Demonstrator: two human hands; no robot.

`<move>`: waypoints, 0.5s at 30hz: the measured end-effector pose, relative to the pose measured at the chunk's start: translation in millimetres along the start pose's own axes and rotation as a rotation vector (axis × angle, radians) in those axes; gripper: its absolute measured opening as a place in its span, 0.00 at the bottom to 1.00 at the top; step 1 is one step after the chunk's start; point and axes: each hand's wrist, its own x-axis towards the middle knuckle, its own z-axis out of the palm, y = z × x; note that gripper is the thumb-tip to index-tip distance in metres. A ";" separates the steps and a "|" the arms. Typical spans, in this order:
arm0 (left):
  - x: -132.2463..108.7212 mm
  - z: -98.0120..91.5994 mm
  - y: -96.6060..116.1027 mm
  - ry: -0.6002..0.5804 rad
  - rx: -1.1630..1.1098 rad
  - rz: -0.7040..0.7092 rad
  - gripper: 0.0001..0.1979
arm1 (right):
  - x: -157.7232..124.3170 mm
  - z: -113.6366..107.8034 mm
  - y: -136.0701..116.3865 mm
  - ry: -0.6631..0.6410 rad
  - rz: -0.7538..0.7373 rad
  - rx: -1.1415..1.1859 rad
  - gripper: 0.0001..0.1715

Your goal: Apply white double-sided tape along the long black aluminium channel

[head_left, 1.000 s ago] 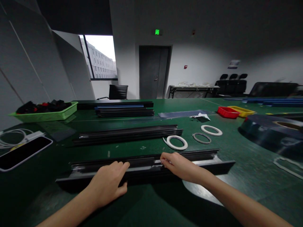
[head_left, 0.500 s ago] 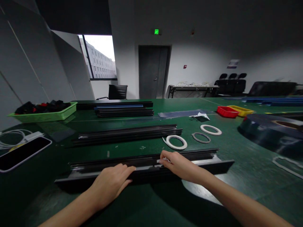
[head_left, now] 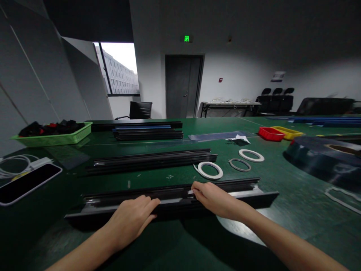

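Observation:
A long black profile strip (head_left: 248,198) lies across the green table (head_left: 180,244) right in front of me, with a pale shiny band along its top. My left hand (head_left: 132,220) rests flat on the strip's left half, fingers stretched out and together. My right hand (head_left: 216,198) sits on the strip near its middle, fingers curled and pinching at the pale band. What the fingertips hold is too small to make out.
A second bundle of black strips (head_left: 152,159) lies farther back, a third stack (head_left: 148,132) behind it. Three tape rings (head_left: 210,170) lie to the right. A phone (head_left: 26,182) and cable sit at left, a green basket (head_left: 53,137) beyond, a large dark roll (head_left: 324,156) at right.
My left hand slid a little right along the strip and flattened. My right hand stayed near the middle, shifting only slightly.

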 end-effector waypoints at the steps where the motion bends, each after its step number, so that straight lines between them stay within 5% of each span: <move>1: -0.4 -0.9 0.2 -0.004 -0.004 -0.010 0.16 | -0.5 -0.5 -0.6 0.005 -0.002 -0.004 0.17; 9: -2.2 -2.7 -7.0 -0.048 0.057 -0.239 0.21 | -0.7 -2.5 3.3 0.041 0.022 0.002 0.16; 15: -0.7 -2.3 -5.7 -0.047 0.093 -0.190 0.18 | 1.7 -1.4 3.7 0.034 0.008 -0.006 0.15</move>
